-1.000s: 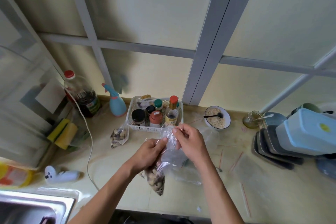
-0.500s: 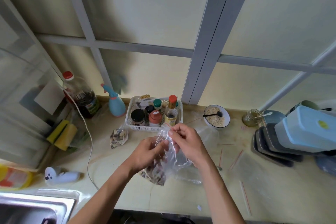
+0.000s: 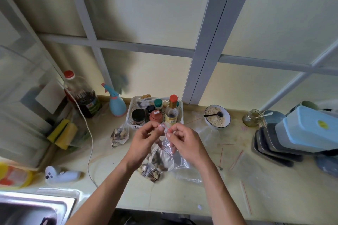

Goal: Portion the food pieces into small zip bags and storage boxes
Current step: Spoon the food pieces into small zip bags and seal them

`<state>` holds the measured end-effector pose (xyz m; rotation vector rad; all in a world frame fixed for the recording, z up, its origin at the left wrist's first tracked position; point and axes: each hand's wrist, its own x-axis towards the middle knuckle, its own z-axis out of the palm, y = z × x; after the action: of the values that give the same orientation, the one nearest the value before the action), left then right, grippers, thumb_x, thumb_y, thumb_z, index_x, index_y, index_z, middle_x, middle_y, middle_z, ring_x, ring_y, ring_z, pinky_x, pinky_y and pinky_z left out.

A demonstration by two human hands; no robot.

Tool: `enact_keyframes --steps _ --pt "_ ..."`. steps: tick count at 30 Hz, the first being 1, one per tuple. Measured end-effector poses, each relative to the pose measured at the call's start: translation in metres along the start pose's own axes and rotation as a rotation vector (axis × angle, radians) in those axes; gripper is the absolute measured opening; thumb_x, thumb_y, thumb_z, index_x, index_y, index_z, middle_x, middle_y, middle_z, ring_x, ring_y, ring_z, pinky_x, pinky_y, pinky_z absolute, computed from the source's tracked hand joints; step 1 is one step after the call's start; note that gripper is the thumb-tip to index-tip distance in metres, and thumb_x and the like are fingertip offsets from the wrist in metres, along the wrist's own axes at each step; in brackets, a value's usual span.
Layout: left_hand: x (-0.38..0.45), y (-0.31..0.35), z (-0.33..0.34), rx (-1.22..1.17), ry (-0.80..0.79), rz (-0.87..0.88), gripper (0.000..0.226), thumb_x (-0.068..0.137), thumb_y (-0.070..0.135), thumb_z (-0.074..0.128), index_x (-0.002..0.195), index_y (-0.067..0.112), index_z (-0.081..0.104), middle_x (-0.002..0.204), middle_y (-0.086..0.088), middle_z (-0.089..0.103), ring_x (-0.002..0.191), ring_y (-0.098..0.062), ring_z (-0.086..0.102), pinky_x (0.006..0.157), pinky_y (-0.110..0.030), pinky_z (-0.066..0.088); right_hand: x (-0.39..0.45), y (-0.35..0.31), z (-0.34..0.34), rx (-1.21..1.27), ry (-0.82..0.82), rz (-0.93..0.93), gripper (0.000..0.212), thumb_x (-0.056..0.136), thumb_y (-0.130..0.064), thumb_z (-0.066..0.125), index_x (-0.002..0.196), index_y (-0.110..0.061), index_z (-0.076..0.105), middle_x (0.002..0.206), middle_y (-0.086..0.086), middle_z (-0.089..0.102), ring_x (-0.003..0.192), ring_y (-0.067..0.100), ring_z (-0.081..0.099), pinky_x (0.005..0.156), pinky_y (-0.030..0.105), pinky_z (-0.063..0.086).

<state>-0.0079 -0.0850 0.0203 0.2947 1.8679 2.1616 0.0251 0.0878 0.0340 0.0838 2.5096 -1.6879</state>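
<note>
Fingers of the left hand [image 3: 144, 139] and right hand [image 3: 184, 139] pinch the red-striped top edge of the zip bag [image 3: 165, 153], held above the counter [image 3: 117, 179]; food pieces [image 3: 151, 171] sit below, white basket [image 3: 132, 113] just behind.

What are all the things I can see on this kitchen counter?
zip bag: 1, clear with red strip, held over the counter middle
food pieces: a pile, brown and cream, under the hands
filled bag: 1, clear, left of the basket
basket: 1, white, holding jars and bottles, at the back
bowl: 1, white, oats and black spoon inside
storage boxes: a stack, blue and grey, right
spray bottle: 1, blue
left hand: pinches the bag top
right hand: pinches the bag top
</note>
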Motion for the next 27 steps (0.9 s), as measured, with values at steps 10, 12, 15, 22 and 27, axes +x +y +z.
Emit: enact_keyframes --steps 10,12,15,22,27 --pt "-0.002 -0.001 -0.005 -0.055 0.011 0.022 0.014 0.097 0.006 0.061 0.095 -0.008 0.066 0.093 -0.024 0.069 0.088 -0.026 0.064 0.085 -0.032 0.053 -0.003 0.003 0.012 -0.064 0.154 -0.103 0.005 0.093 -0.024 0.073 0.09 -0.021 0.07 0.083 -0.009 0.073 0.08 0.007 0.069 0.07 0.019 0.054" --pt "-0.002 -0.002 -0.005 -0.048 0.016 0.021 0.014 0.097 0.007 0.062 0.095 -0.005 0.068 0.094 -0.024 0.069 0.089 -0.026 0.064 0.085 -0.032 0.053 -0.004 0.002 0.016 -0.063 0.185 -0.128 0.008 0.093 -0.022 0.074 0.088 -0.018 0.069 0.079 -0.008 0.071 0.077 0.007 0.068 0.067 0.015 0.051" --pt "0.0 -0.001 -0.005 -0.051 0.005 0.036 0.015 0.098 0.007 0.061 0.096 -0.007 0.068 0.091 -0.027 0.068 0.085 -0.028 0.064 0.081 -0.033 0.053 -0.004 0.003 0.018 -0.089 0.232 -0.149 0.009 0.095 -0.019 0.073 0.087 -0.017 0.07 0.075 -0.012 0.069 0.072 0.006 0.066 0.063 0.013 0.047" --pt "0.003 -0.003 -0.002 -0.065 0.012 0.07 0.019 0.099 0.005 0.057 0.094 -0.011 0.065 0.088 -0.026 0.068 0.079 -0.03 0.062 0.075 -0.031 0.054 -0.004 0.004 0.019 -0.077 0.242 -0.077 0.008 0.096 -0.022 0.07 0.089 -0.02 0.072 0.077 -0.008 0.073 0.071 0.007 0.072 0.065 0.028 0.06" --pt "0.005 -0.005 -0.001 -0.07 0.014 0.052 0.018 0.098 0.004 0.058 0.091 -0.011 0.063 0.084 -0.025 0.067 0.076 -0.026 0.062 0.074 -0.029 0.053 -0.003 0.006 0.02 -0.088 0.229 -0.058 0.01 0.098 -0.021 0.067 0.092 -0.018 0.074 0.08 -0.008 0.076 0.072 0.003 0.072 0.067 0.029 0.061"
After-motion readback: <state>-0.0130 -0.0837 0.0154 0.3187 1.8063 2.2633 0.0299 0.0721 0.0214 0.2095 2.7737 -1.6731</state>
